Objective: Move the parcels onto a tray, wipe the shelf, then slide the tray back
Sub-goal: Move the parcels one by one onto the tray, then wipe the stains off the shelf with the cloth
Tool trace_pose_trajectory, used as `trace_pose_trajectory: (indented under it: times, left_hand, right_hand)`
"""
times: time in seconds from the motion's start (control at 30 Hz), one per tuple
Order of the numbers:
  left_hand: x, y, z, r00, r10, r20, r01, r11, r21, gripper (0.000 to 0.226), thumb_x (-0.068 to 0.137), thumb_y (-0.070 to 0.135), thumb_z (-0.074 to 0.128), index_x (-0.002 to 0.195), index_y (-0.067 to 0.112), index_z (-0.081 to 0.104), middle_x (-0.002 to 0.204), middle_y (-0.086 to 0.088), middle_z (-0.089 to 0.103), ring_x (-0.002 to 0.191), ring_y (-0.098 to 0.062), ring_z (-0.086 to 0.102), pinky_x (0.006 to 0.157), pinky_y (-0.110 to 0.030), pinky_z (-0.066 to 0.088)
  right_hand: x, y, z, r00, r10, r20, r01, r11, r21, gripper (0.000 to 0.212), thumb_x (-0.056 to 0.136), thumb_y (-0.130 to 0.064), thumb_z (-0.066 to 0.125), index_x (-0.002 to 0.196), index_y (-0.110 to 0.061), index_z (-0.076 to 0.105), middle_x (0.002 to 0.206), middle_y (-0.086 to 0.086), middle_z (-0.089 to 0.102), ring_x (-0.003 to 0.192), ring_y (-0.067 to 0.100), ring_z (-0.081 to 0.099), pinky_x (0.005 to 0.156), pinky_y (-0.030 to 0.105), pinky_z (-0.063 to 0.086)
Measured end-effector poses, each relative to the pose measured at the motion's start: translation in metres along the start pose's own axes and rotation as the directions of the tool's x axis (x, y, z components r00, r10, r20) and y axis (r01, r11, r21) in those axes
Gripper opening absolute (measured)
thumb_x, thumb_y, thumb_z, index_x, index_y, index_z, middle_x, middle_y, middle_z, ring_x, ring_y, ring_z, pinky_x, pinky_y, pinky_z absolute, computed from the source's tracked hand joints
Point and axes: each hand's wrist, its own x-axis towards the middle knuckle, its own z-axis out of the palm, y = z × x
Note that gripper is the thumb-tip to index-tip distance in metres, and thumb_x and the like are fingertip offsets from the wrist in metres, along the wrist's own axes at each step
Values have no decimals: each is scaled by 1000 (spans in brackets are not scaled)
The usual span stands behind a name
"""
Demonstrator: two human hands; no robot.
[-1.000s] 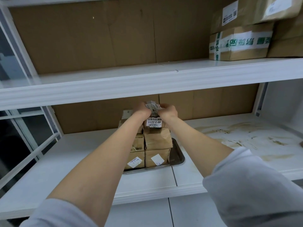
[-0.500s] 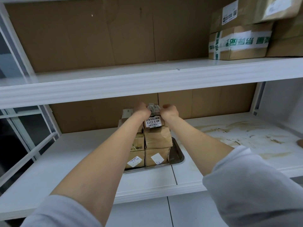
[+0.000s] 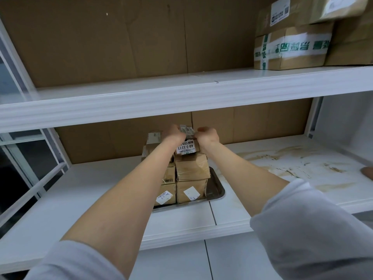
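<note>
Both hands settle a small labelled parcel (image 3: 186, 131) atop a stack of brown parcels (image 3: 191, 174) on a steel tray (image 3: 217, 190), left of the shelf's (image 3: 60, 199) brown stains (image 3: 282, 158). The left hand (image 3: 174, 133) and right hand (image 3: 209, 135) pinch its sides. It looks light and paper-wrapped; the tall stack likely tips easily.

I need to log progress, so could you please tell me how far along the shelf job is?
Done: most parcels are stacked on the tray. In hand: the left hand and right hand are setting a small parcel on top of the stack. Left: the brown stains on the shelf still need wiping, then the tray slides back.
</note>
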Motion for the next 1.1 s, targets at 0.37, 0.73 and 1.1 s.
trace_pose_trajectory:
  times: [0.37,0.73,1.1]
  left_hand:
    - [-20,52,48,955,294,-29,-292,921,-260,34,94,18,56,128,14,55,129,-1,58,117,-18,56,92,-24,41]
    - [-57,114,163,932,320,167,-301,944,-134,38,98,33,47,80,9,70,79,-8,73,85,-24,68,86,-33,53]
    - [-112,199,305,790,426,442,-441,894,-74,36,95,8,43,126,17,59,137,-5,53,124,-24,51,100,-30,41]
  right_hand:
    - [15,39,-61,978,23,-207,-19,1000,18,26,89,-3,58,108,-14,72,112,12,69,108,26,64,94,32,53]
    - [16,118,-182,942,227,-249,-234,972,2,39,94,-14,49,132,-8,55,115,15,60,96,27,56,84,32,49]
    - [5,203,-318,875,314,-369,-385,913,-136,44,92,-16,52,136,-15,51,135,10,53,124,30,50,105,40,43]
